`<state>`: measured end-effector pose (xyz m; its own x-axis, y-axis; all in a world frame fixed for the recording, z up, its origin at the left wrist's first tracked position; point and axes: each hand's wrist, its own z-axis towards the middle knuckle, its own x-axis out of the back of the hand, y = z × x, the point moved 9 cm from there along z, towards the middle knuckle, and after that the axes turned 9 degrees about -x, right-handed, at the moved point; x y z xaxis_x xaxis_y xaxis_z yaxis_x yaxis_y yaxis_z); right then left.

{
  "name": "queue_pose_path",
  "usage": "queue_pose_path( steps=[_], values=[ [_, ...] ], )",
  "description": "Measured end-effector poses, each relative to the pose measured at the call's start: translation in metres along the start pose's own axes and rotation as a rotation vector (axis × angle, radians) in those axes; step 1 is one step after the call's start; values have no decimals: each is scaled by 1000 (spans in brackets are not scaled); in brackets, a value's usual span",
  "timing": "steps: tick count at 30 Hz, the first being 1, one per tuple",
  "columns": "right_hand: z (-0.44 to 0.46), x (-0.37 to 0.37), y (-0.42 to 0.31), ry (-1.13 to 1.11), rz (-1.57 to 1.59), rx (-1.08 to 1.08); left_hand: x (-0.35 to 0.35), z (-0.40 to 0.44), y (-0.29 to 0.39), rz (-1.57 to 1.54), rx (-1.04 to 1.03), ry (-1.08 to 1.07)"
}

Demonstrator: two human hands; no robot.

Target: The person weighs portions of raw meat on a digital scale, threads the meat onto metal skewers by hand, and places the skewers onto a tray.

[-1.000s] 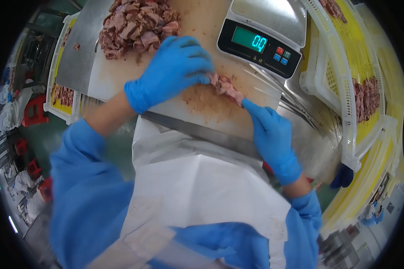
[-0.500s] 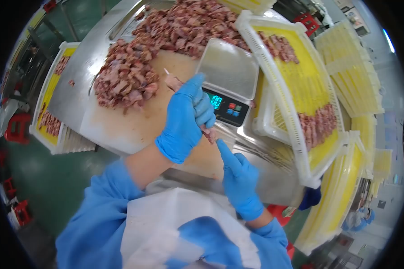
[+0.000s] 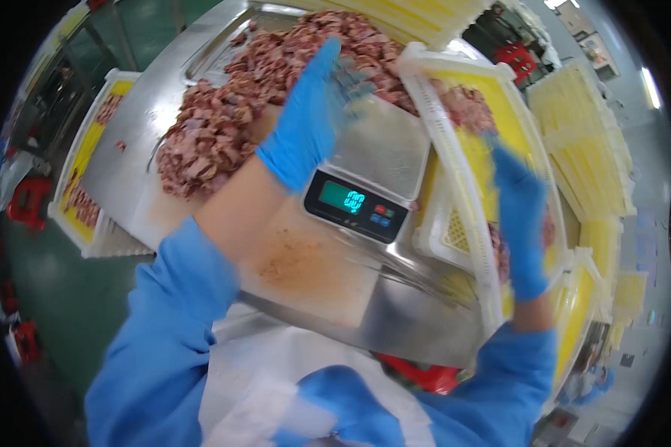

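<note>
My left hand (image 3: 306,123), in a blue glove, is raised over the edge of the raw meat pile (image 3: 209,134), beside the scale (image 3: 384,145). Its thumb stands apart from the blurred fingers, and no meat shows in it. My right hand (image 3: 522,216), also gloved in blue, reaches over the yellow-lined tray (image 3: 481,153). Its fingertips are near the row of meat (image 3: 466,108) at the tray's far end; motion blur hides whether they grip anything. More meat lies partly behind this hand. The scale's display is lit green.
Below the scale is a stained cutting board (image 3: 306,261), with thin sticks (image 3: 432,279) to its right. Another tray with meat (image 3: 82,205) stands at the left. Stacked yellow-and-white trays (image 3: 581,134) rise at the right. A metal pan (image 3: 242,41) sits at the back.
My left hand has let go of the skewered meat and moved up toward the pile. My right hand has moved from the board to the tray on the right. The view has shifted slightly.
</note>
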<state>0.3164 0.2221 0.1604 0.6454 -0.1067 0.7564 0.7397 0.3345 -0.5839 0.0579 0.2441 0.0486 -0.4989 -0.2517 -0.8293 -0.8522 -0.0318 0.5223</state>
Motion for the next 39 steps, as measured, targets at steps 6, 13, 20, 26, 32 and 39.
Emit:
queue_pose_path(
  steps=[6,13,20,26,32,39],
  values=[
    [131,41,200,182,-407,-152,24,-22,148,1469,-665,-281],
    [106,14,212,-128,-749,-56,75,-37,54,2402,-14,-980],
    [-21,44,71,-126,-597,140,85,-36,17,2372,106,-1248],
    [-123,24,7,-125,-382,136,-40,-20,40,1582,-335,-688],
    [-177,-21,28,-218,-234,-39,-11,-12,24,1510,-201,-645],
    [-199,-58,52,7,-410,-35,16,-10,49,1921,-386,-707]
  ],
)
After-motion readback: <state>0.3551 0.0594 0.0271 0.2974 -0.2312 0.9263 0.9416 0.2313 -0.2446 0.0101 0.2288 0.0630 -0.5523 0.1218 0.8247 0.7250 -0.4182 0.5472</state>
